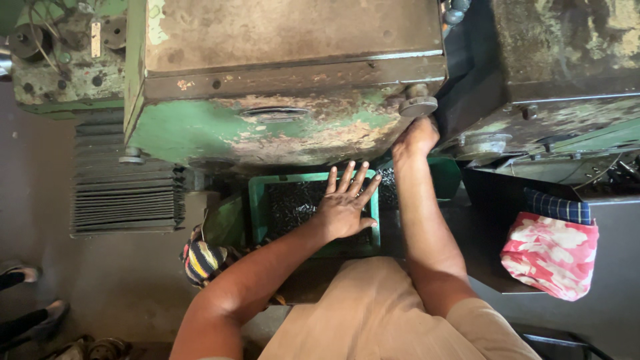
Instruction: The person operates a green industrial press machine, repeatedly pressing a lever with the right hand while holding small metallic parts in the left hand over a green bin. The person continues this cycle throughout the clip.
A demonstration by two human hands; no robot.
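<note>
Over green tray | left hand fingers splayed, pointing up-frame | right hand gripping knob

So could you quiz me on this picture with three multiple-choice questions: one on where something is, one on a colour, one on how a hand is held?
1. Where is the pink flowered cloth?
A. in the crate
B. right of the person, on a dark surface
C. on the floor at left

2. What colour is the crate under the machine?
A. green
B. red
C. white

3. How is the left hand held?
A. clenched in a fist
B. flat, fingers spread
C. pinching a tool

Answers: 1 B, the cloth lies on the dark surface at the right. 2 A, the crate's rim is green around the dark small parts. 3 B, the left hand lies open over the crate, while the right hand reaches up by a round knob.
</note>
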